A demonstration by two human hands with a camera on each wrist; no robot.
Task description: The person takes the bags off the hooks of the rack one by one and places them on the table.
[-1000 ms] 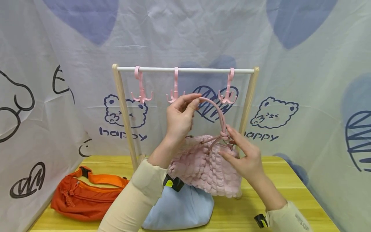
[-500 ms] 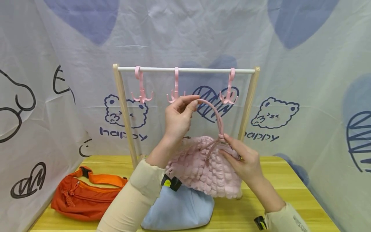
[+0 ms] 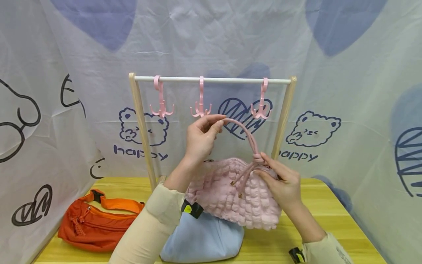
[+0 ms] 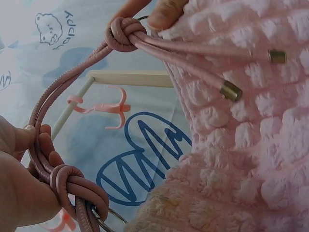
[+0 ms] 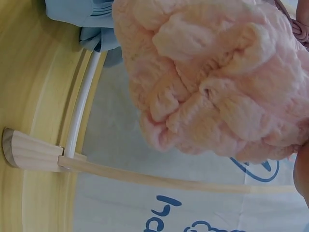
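Note:
A pink puffy handbag [image 3: 227,198] hangs from my hands in front of the rack, its quilted body tilted down to the right. My left hand [image 3: 199,139] pinches its thin pink handle [image 3: 245,130] between thumb and fingers. In the left wrist view that grip sits just above one knot [image 4: 79,191]. My right hand [image 3: 282,183] pinches the bag by the other knot [image 3: 258,158], at the upper right corner. Two cord ends with metal tips [image 4: 231,90] dangle from there. The right wrist view shows mostly the bag's bunched side [image 5: 203,82].
Behind stands a wooden rack with a white rail [image 3: 230,79]. Three pink hooks [image 3: 201,99] hang along it. On the yellow table [image 3: 323,220] lie an orange waist bag [image 3: 99,227] at left and a light blue bag [image 3: 204,238] partly beneath the pink one.
Both hands have come down a little with the pink handbag. Its front has turned more into view and the dangling cord ends now show. The other bags have stayed put.

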